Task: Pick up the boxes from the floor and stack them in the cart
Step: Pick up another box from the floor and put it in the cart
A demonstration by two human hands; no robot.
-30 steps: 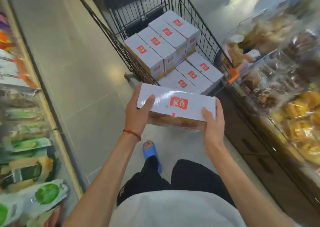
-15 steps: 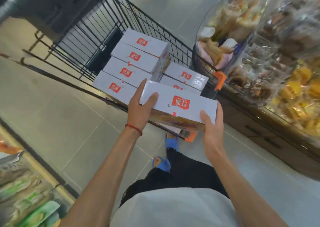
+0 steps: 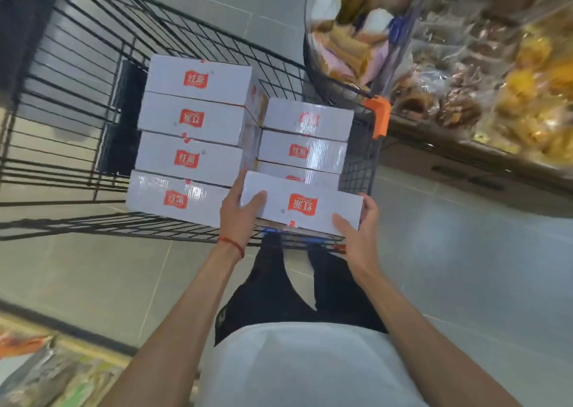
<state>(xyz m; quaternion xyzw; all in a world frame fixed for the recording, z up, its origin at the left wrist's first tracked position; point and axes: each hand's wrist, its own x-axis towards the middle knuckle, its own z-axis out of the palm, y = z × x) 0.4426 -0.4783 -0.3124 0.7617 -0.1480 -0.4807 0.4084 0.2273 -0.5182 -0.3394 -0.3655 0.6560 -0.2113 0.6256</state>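
Glossy card, black wire, shiny tile.
The held box [image 3: 300, 205] and stacked boxes [image 3: 192, 118] were white card with a ribbed sheen. The cart [image 3: 77, 74] was matt black metal wire with an orange plastic corner [image 3: 378, 118]. Floor tiles [image 3: 465, 251] at 4 o'clock looked smooth and reflective. Snack wrappers [image 3: 465, 65] at 2 o'clock were clear, crinkled plastic.

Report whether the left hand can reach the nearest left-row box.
Probably not yet: the left hand grips the carried box along with the right hand. The left-row box lies right beside it, top uncovered.

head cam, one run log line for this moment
step: placing | held box: gripped by left hand and right hand at its ends | where: over cart near edge, right side | stacked boxes: two rows
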